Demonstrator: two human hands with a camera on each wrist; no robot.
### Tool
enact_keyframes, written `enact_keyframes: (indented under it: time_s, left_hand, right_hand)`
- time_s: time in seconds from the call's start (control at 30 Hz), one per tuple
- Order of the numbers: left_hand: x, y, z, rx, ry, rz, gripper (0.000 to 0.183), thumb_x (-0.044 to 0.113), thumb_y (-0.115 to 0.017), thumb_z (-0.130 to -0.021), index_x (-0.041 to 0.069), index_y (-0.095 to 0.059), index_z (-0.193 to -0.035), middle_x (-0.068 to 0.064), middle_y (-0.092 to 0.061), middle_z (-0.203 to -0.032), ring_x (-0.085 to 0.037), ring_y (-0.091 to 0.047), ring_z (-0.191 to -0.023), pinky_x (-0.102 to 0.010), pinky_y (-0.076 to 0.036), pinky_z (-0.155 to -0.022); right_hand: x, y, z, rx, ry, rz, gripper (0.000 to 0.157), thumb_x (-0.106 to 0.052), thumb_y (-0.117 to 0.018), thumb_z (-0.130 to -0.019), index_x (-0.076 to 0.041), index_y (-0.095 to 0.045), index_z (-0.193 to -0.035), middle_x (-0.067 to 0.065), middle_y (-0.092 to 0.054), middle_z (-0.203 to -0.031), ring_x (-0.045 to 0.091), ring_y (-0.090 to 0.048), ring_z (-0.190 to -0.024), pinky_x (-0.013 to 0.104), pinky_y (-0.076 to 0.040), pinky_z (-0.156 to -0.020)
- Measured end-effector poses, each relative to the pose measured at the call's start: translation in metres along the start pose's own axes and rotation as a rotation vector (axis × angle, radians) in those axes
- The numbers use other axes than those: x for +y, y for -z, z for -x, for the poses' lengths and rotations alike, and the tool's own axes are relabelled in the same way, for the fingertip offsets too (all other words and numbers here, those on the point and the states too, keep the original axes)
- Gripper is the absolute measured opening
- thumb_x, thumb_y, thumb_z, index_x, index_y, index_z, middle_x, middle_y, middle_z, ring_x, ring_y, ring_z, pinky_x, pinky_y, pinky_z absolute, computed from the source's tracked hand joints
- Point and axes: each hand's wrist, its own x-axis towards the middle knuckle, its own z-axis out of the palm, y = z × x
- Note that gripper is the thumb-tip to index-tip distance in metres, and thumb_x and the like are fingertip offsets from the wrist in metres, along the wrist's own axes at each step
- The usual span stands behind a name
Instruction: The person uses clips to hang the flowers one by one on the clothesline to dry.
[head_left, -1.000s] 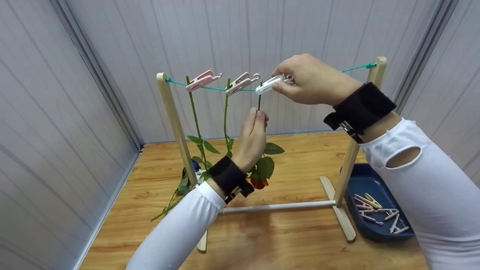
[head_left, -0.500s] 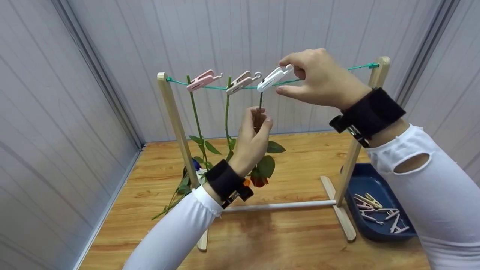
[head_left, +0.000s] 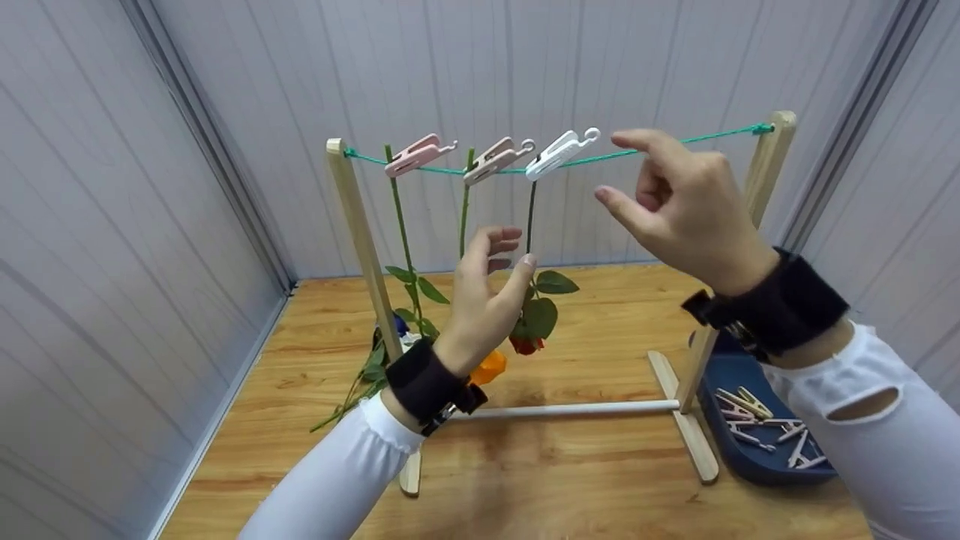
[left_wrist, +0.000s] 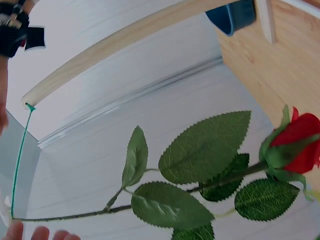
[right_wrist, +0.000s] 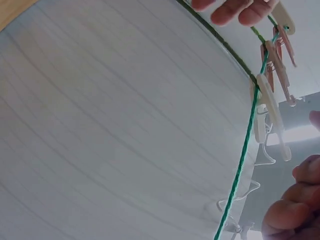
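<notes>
A white clothespin clips the dark stem of a red rose to a green cord. The rose hangs head down, its leaves spread in the left wrist view. My left hand is beside that stem, fingers loosely bent and thumb apart, gripping nothing. To the right of the white clothespin is my right hand, thumb and forefinger spread, holding nothing. A pink clothespin and a beige clothespin hold two green stems further left. My left hand and forearm partly hide the flowers behind them.
Wooden posts carry the cord, with a white bar low between them. A blue basin with several clothespins stands at the right. An orange flower shows by my left wrist. More flower stems lie at the left.
My right hand has let go of the white clothespin and moved right and down. My left hand has loosened from the rose stem and opened. The rose hangs from the cord.
</notes>
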Motion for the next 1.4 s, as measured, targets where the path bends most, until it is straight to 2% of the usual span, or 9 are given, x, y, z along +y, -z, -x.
enact_keyframes:
  time_s: [0.23, 0.37, 0.5, 0.63, 0.77, 0.93, 1.17, 1.3, 1.4]
  left_hand:
    - [-0.005, 0.009, 0.018, -0.055, -0.069, -0.053, 0.022, 0.009, -0.061, -0.105, -0.004, -0.059, -0.123, -0.021, -0.067, -0.117, -0.029, -0.067, -0.105, -0.038, -0.06, -0.088]
    - [-0.006, 0.014, 0.028, -0.087, -0.096, -0.092, 0.017, 0.008, -0.062, -0.106, -0.002, -0.06, -0.12, -0.019, -0.068, -0.111, -0.028, -0.068, -0.099, -0.036, -0.06, -0.082]
    - [-0.01, 0.018, 0.037, -0.097, -0.089, -0.146, 0.012, 0.009, -0.062, -0.107, -0.001, -0.063, -0.115, -0.013, -0.07, -0.101, -0.022, -0.067, -0.09, -0.03, -0.056, -0.075]
    - [-0.016, 0.023, 0.046, -0.083, -0.075, -0.21, 0.007, 0.009, -0.064, -0.107, 0.003, -0.068, -0.107, -0.008, -0.07, -0.09, -0.016, -0.064, -0.078, -0.026, -0.051, -0.067]
    - [-0.023, 0.027, 0.055, -0.089, -0.065, -0.265, 0.012, 0.012, -0.065, -0.108, 0.007, -0.069, -0.098, -0.004, -0.068, -0.083, -0.013, -0.06, -0.07, -0.024, -0.047, -0.065]
    - [-0.032, 0.03, 0.065, -0.115, -0.069, -0.339, 0.02, 0.016, -0.066, -0.109, 0.011, -0.069, -0.091, 0.0, -0.066, -0.077, -0.009, -0.055, -0.067, -0.024, -0.045, -0.065]
    - [-0.046, 0.032, 0.079, -0.116, -0.138, -0.5, 0.023, 0.018, -0.069, -0.107, 0.014, -0.066, -0.085, 0.002, -0.065, -0.074, -0.009, -0.06, -0.066, -0.025, -0.051, -0.064]
    - [-0.054, 0.033, 0.089, -0.102, -0.152, -0.586, 0.021, 0.018, -0.072, -0.105, 0.015, -0.067, -0.086, 0.002, -0.065, -0.075, -0.01, -0.06, -0.067, -0.025, -0.051, -0.063]
    - [-0.06, 0.032, 0.098, -0.096, -0.163, -0.633, 0.021, 0.019, -0.073, -0.104, 0.015, -0.066, -0.085, 0.002, -0.066, -0.074, -0.011, -0.06, -0.065, -0.025, -0.051, -0.061]
  right_hand:
    - [0.005, 0.01, 0.036, 0.006, -0.04, -0.01, 0.03, -0.003, -0.081, -0.092, 0.009, -0.072, -0.119, 0.006, -0.053, -0.063, 0.001, -0.038, -0.059, 0.014, -0.031, -0.059]
    - [0.009, 0.012, 0.055, 0.007, -0.048, 0.0, 0.015, 0.0, -0.078, -0.093, 0.007, -0.077, -0.106, 0.007, -0.054, -0.065, 0.003, -0.038, -0.061, 0.017, -0.031, -0.061]
    - [0.013, 0.011, 0.073, 0.059, -0.034, -0.013, 0.004, 0.002, -0.077, -0.091, 0.0, -0.081, -0.092, 0.004, -0.054, -0.064, 0.001, -0.038, -0.062, 0.019, -0.03, -0.059]
    - [0.02, 0.011, 0.092, 0.089, -0.031, -0.03, 0.01, 0.002, -0.079, -0.088, -0.005, -0.078, -0.08, 0.001, -0.054, -0.063, 0.0, -0.039, -0.062, 0.019, -0.03, -0.058]
    - [0.033, 0.016, 0.115, 0.055, -0.036, -0.03, 0.019, 0.002, -0.077, -0.086, -0.009, -0.071, -0.072, -0.001, -0.053, -0.062, 0.0, -0.04, -0.06, 0.02, -0.032, -0.058]
    - [0.054, 0.021, 0.142, 0.028, -0.071, -0.018, 0.033, 0.005, -0.074, -0.084, -0.014, -0.06, -0.062, -0.004, -0.045, -0.056, -0.002, -0.034, -0.055, 0.02, -0.028, -0.053]
    - [0.088, 0.03, 0.175, 0.015, -0.227, 0.046, 0.046, 0.009, -0.068, -0.086, -0.02, -0.054, -0.054, -0.009, -0.037, -0.05, -0.005, -0.026, -0.047, 0.017, -0.02, -0.047]
    - [0.111, 0.033, 0.195, -0.06, -0.291, 0.109, 0.055, 0.006, -0.065, -0.091, -0.024, -0.043, -0.051, -0.012, -0.032, -0.05, -0.007, -0.021, -0.046, 0.021, -0.02, -0.046]
    - [0.125, 0.035, 0.208, -0.171, -0.386, 0.157, 0.054, 0.0, -0.066, -0.096, -0.022, -0.043, -0.053, -0.012, -0.031, -0.051, -0.003, -0.023, -0.045, 0.024, -0.022, -0.047]
